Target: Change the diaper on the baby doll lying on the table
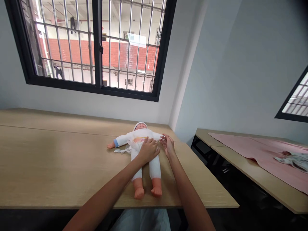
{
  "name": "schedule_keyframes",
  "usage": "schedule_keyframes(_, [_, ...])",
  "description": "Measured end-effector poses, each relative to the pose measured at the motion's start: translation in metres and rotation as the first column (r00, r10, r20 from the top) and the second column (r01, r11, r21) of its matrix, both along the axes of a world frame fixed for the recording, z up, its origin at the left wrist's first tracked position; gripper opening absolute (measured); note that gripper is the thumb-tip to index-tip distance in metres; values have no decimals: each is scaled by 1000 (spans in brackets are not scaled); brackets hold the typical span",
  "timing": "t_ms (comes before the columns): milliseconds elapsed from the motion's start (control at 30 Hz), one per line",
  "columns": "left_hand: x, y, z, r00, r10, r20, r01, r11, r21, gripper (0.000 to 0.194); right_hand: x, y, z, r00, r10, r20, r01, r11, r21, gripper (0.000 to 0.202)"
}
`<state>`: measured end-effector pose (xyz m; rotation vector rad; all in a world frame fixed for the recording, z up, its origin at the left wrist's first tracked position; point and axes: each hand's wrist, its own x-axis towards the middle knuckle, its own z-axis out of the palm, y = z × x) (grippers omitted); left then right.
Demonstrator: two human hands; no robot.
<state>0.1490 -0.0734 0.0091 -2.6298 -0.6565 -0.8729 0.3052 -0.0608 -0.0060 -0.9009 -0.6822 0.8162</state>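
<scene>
A baby doll [154,166] in a white outfit with a blue cuff and a white cap lies on its back on the wooden table [72,166]. Its head points to the wall and its bare feet to the table's near edge. My left hand [149,149] rests across the doll's belly, palm down with fingers stretched out. Beside the doll's sleeve on the right, my right hand [167,145] is raised with loosely bent fingers apart; I see nothing in it. A crumpled white strip of fabric [124,149] lies at the doll's waist and spreads onto the table.
Behind the table a barred window [97,48] is set in the pale wall [134,104]. To the right, past a dark gap, stands a second table [223,150] with a pink cloth [255,152] and a patterned bundle [295,159] on it.
</scene>
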Motion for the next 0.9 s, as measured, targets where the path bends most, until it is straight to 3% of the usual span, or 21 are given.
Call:
schedule_keyframes(200, [-1, 6, -5, 994, 85, 65, -84, 996, -20, 23, 2, 10, -15, 991, -130, 7, 130, 991, -43, 25])
schedule_keyframes(467, [-9, 19, 1, 967, 152, 204, -129, 984, -123, 28, -4, 14, -25, 989, -147, 31, 148, 988, -43, 20])
schedule_keyframes(667, [-57, 49, 7, 918, 223, 329, -152, 962, -227, 32, -3, 13, -25, 988, -152, 35, 154, 986, -62, 17])
schedule_keyframes(900, [-119, 87, -13, 913, 235, 332, -80, 904, -420, 24, -8, 9, -25, 988, -144, 53, 149, 981, -121, 10])
